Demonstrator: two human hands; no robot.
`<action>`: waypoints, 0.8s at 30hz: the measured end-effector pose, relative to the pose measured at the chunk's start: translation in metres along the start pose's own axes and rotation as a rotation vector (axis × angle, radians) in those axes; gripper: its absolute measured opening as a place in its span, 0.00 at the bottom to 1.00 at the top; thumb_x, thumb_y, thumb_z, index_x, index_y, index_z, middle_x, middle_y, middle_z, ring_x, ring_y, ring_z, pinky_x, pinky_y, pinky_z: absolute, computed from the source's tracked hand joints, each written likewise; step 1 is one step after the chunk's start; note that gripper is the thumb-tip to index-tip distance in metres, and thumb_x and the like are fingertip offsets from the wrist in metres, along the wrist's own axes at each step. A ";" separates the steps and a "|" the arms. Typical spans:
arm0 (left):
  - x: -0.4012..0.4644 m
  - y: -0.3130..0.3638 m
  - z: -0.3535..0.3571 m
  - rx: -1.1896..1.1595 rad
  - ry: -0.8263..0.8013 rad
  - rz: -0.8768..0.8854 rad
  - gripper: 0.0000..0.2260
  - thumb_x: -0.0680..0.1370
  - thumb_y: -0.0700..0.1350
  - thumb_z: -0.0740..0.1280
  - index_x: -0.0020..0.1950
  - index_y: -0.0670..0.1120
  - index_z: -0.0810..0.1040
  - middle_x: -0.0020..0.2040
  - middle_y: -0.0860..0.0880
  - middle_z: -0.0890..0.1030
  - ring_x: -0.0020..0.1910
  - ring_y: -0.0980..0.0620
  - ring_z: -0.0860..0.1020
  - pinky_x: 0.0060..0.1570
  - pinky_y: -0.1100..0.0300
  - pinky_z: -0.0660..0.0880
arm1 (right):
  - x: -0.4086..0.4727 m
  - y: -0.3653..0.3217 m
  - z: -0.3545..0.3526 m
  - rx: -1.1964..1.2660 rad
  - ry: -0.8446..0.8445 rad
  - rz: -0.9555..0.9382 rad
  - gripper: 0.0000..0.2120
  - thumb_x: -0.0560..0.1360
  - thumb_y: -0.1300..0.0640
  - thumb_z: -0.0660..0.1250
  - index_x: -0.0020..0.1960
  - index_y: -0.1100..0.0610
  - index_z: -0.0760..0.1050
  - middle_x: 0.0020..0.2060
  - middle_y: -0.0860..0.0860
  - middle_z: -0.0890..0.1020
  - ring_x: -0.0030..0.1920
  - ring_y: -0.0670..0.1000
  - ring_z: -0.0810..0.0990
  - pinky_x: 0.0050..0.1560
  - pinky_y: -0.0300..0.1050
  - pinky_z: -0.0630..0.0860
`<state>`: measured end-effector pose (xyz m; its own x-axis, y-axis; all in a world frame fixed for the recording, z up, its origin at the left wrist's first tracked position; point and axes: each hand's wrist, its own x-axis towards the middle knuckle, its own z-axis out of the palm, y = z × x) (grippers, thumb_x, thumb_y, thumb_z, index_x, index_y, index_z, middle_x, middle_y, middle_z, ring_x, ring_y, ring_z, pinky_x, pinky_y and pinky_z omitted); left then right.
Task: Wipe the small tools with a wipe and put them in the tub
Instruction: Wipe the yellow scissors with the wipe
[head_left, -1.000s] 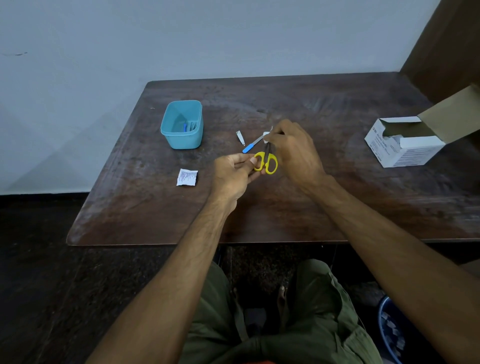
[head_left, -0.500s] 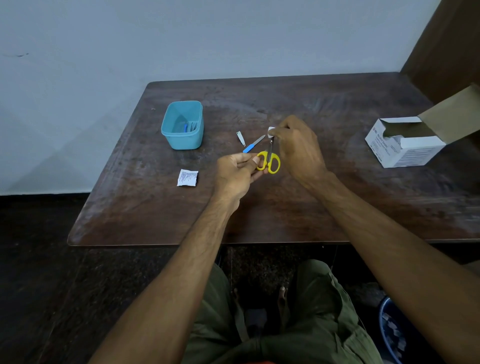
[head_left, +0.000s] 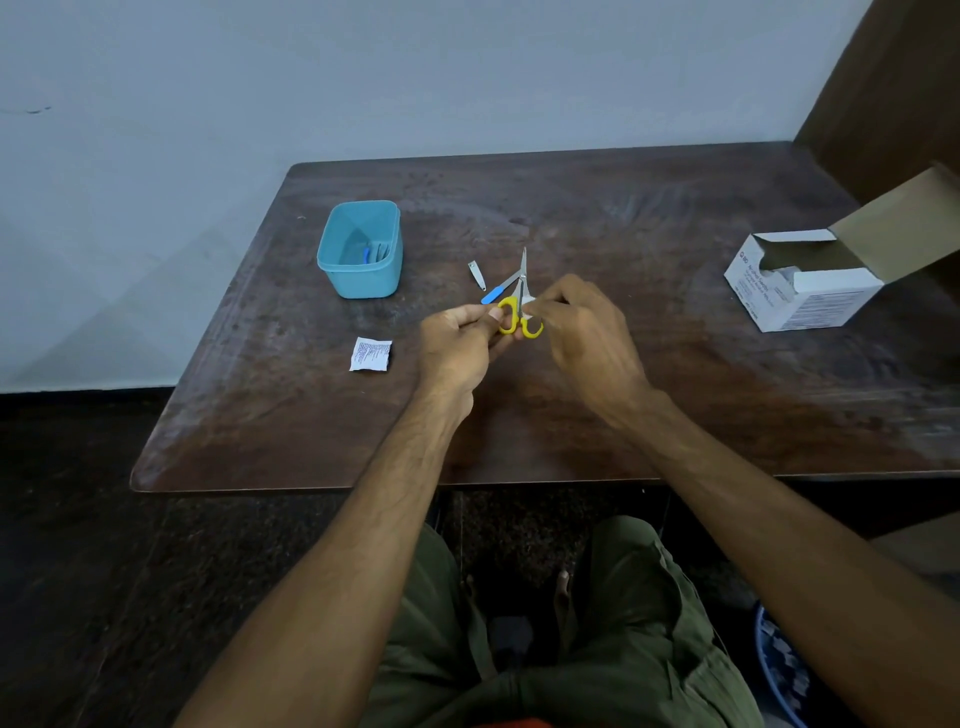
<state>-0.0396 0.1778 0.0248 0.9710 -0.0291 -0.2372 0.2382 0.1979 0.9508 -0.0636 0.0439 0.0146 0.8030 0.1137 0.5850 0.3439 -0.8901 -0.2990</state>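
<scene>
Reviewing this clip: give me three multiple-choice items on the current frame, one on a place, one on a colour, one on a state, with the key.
1. Where does the sachet lie on the table?
A. inside the tub
B. nearer the person than the tub
C. on the box

2. What colour are the scissors' handles?
A. yellow
B. red
C. black

3. What is the left hand doing?
A. resting flat on the table
B. holding a scissors handle
C. reaching into the tub

Key: B, the sachet lies on bare wood nearer the person than the tub; A, yellow loops show; B, its fingers pinch one loop.
</scene>
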 end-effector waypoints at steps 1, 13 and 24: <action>0.001 0.000 -0.001 -0.004 0.007 0.002 0.08 0.79 0.36 0.64 0.43 0.40 0.81 0.39 0.45 0.84 0.37 0.52 0.82 0.39 0.64 0.80 | -0.005 -0.002 0.001 -0.012 -0.018 -0.018 0.10 0.68 0.71 0.67 0.47 0.62 0.82 0.40 0.57 0.78 0.38 0.59 0.76 0.30 0.50 0.76; 0.000 0.003 0.000 -0.054 0.035 0.005 0.07 0.79 0.35 0.64 0.42 0.38 0.80 0.39 0.44 0.82 0.33 0.54 0.82 0.38 0.65 0.80 | -0.011 -0.009 -0.001 -0.019 0.017 -0.042 0.09 0.71 0.69 0.66 0.48 0.62 0.82 0.40 0.57 0.78 0.38 0.59 0.75 0.31 0.51 0.76; 0.000 0.008 0.002 -0.077 0.070 -0.003 0.06 0.78 0.34 0.64 0.43 0.38 0.79 0.39 0.44 0.82 0.32 0.55 0.82 0.40 0.65 0.80 | -0.013 -0.010 -0.002 -0.026 0.027 -0.063 0.10 0.71 0.71 0.67 0.50 0.62 0.81 0.43 0.57 0.79 0.38 0.59 0.75 0.31 0.50 0.76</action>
<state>-0.0377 0.1773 0.0323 0.9659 0.0379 -0.2562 0.2367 0.2724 0.9326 -0.0791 0.0506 0.0116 0.7666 0.1583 0.6222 0.3801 -0.8930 -0.2411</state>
